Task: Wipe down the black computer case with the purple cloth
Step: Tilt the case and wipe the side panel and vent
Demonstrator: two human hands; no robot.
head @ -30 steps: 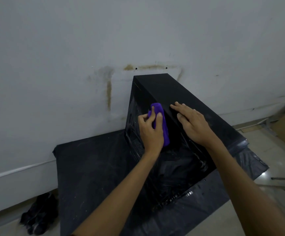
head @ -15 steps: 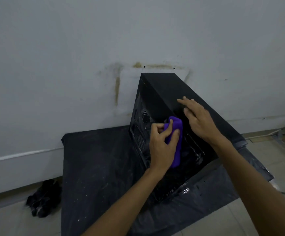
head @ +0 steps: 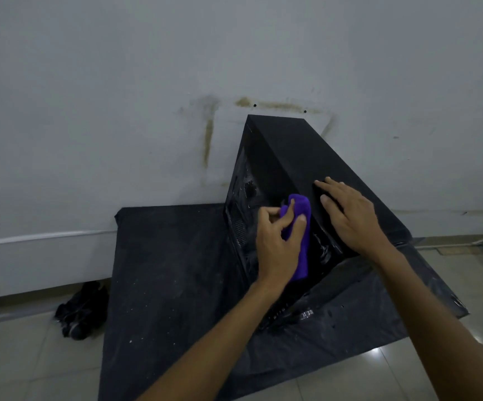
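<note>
The black computer case (head: 289, 146) stands upright on a dark sheet, close to the wall. My left hand (head: 278, 244) grips the folded purple cloth (head: 302, 227) and holds it against the case's glossy left side panel. My right hand (head: 353, 218) lies flat, fingers straight, on the top panel near its left edge. The lower part of the side panel is hidden behind my left hand and forearm.
A dusty black sheet (head: 171, 270) covers the tiled floor (head: 26, 369) under the case. A crumpled black rag (head: 78, 311) lies on the floor to the left. The stained white wall (head: 147, 111) rises right behind the case.
My left hand has slid the purple cloth down the side panel, from near the top edge to mid-height. My right hand has stayed flat on the top panel.
</note>
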